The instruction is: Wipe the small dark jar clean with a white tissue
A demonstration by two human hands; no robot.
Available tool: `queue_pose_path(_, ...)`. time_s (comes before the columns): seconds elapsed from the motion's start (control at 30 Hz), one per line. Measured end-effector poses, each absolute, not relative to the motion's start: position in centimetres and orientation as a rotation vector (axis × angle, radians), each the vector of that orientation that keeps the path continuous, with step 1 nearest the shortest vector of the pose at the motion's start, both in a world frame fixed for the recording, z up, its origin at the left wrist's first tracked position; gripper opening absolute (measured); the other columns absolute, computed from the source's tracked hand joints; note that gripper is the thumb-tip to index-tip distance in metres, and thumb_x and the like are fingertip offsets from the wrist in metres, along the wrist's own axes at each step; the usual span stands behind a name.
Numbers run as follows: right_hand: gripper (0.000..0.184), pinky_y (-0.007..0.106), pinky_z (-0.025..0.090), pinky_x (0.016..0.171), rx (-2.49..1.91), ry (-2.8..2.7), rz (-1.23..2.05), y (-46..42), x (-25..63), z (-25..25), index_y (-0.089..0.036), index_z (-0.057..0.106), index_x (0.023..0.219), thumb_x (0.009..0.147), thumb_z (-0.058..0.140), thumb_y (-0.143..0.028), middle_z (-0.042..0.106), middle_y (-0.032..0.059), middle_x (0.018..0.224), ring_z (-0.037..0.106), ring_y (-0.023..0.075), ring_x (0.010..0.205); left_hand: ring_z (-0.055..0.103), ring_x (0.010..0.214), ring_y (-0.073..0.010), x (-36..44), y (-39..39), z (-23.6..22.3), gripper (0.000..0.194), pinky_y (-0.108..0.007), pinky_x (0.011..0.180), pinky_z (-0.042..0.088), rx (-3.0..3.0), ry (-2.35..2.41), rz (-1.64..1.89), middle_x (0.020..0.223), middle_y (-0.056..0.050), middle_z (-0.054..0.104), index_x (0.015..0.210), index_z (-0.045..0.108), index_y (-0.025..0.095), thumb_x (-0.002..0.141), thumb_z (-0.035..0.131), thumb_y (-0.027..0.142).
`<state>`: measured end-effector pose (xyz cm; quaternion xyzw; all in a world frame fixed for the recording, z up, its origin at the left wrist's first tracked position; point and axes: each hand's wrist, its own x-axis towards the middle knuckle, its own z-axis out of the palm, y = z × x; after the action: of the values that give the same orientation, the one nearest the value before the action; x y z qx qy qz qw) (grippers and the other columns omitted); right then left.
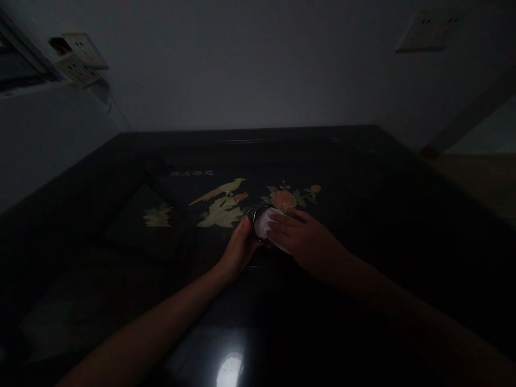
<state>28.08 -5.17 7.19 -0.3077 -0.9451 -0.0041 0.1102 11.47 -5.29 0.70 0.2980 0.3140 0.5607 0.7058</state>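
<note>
A: What are the fingers doing?

B: The left hand (237, 247) is curled around a small, dark, shiny object (252, 216), with its thumb along the near-left side. The right hand (302, 234) has its fingers bunched over a white wad (263, 222) (paper or cloth, I can't tell which), pressing it to the object's right side. There's a ring (286, 230) on one of those fingers.

A: So where is the object, exactly?

B: Between the two hands, near the middle of the view, above a glossy black tabletop (322, 312). Whether its underside touches the top, I can't tell; the hands hide it, and it's very dim.

A: And around the hands?

B: A decorative picture on the tabletop. Just beyond them is a pinkish flower (283, 200); to the left, a long-tailed bird (228, 188) above a pale rock (220, 214). Farther left is a leafy motif (158, 216), and pale characters (192, 173) run above.

A: Farther out?

B: A grey wall (250, 70) behind, with socket plates (84, 51) at upper left and another socket panel (429, 33) at upper right. Nearest the viewer, a bright reflection (229, 370) shines on the tabletop.
</note>
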Motion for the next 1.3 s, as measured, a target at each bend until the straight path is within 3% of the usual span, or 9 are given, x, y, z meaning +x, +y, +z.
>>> queue_pose_path(0.1,0.026,0.045,0.041,0.101,-0.838,-2.788,-0.242,-5.1,28.0,7.4,-0.013,0.066,0.109,0.091,0.048,-0.011,0.066,0.0115,0.121,0.053,0.0236,0.123,0.061,0.091,-0.0214,11.6,-5.0,0.1,0.049,-0.025,0.06,0.049,0.688,0.671,1.261,0.107,-0.01,0.066,0.11,0.063,0.017,0.079,0.06,0.054)
queue_pose_path(0.23,0.026,0.042,0.047,0.093,-0.853,-2.803,-0.225,-5.3,27.9,7.4,-0.009,0.066,0.109,0.09,0.049,-0.011,0.066,0.0139,0.119,0.057,0.0249,0.117,0.062,0.089,-0.0227,11.6,-5.0,-0.2,0.053,-0.024,0.056,0.047,0.69,0.676,1.244,0.102,-0.01,0.067,0.109,0.063,0.017,0.075,0.062,0.058)
queue_pose_path(0.33,0.028,0.038,0.05,0.088,-0.907,-2.803,-0.051,-5.4,27.8,7.2,-0.012,0.066,0.11,0.089,0.048,-0.009,0.067,0.0132,0.119,0.06,0.0239,0.113,0.062,0.096,-0.0244,11.6,-5.1,0.3,0.054,-0.027,0.065,0.05,0.675,0.704,1.234,0.103,-0.009,0.068,0.106,0.064,0.016,0.071,0.067,0.058)
queue_pose_path(0.53,0.046,0.034,0.05,0.092,-1.002,-2.576,0.55,-6.0,27.4,6.7,-0.014,0.062,0.119,0.08,0.044,0.0,0.067,0.0102,0.119,0.063,0.0205,0.109,0.058,0.111,-0.0273,11.6,-5.4,1.0,0.051,-0.037,0.091,0.047,0.657,0.697,1.24,0.107,-0.009,0.069,0.106,0.065,0.017,0.072,0.067,0.056)
queue_pose_path(0.67,0.057,0.036,0.05,0.092,-1.021,-2.289,0.885,-6.3,26.9,6.3,-0.018,0.059,0.123,0.072,0.044,0.002,0.067,0.0083,0.12,0.064,0.0207,0.108,0.056,0.115,-0.0282,11.6,-5.5,1.1,0.052,-0.038,0.096,0.044,0.684,0.673,1.24,0.108,-0.009,0.069,0.107,0.065,0.018,0.072,0.066,0.057)
queue_pose_path(0.77,0.054,0.038,0.051,0.091,-1.025,-2.175,0.972,-6.5,26.6,6.1,-0.017,0.057,0.124,0.074,0.045,-0.001,0.066,0.0097,0.121,0.064,0.0214,0.108,0.055,0.117,-0.0287,11.6,-5.4,1.3,0.052,-0.039,0.097,0.044,0.679,0.692,1.256,0.11,-0.01,0.068,0.105,0.065,0.017,0.072,0.067,0.057)
queue_pose_path(0.93,0.044,0.039,0.049,0.095,-1.054,-2.34,0.785,-6.8,26.4,6.1,-0.01,0.055,0.126,0.083,0.044,-0.006,0.063,0.0143,0.125,0.062,0.023,0.112,0.054,0.118,-0.0288,11.6,-5.5,1.4,0.055,-0.039,0.098,0.043,0.656,0.716,1.261,0.114,-0.01,0.066,0.109,0.063,0.017,0.071,0.068,0.056)
queue_pose_path(1.3,0.04,0.051,0.042,0.101,-1.172,-2.643,-0.091,-7.4,25.8,5.9,-0.005,0.052,0.129,0.093,0.036,-0.008,0.056,0.0186,0.132,0.053,0.0281,0.123,0.054,0.118,-0.0268,11.6,-5.6,1.0,0.044,-0.036,0.096,0.044,0.637,0.769,1.234,0.118,-0.009,0.065,0.108,0.065,0.018,0.078,0.063,0.051)
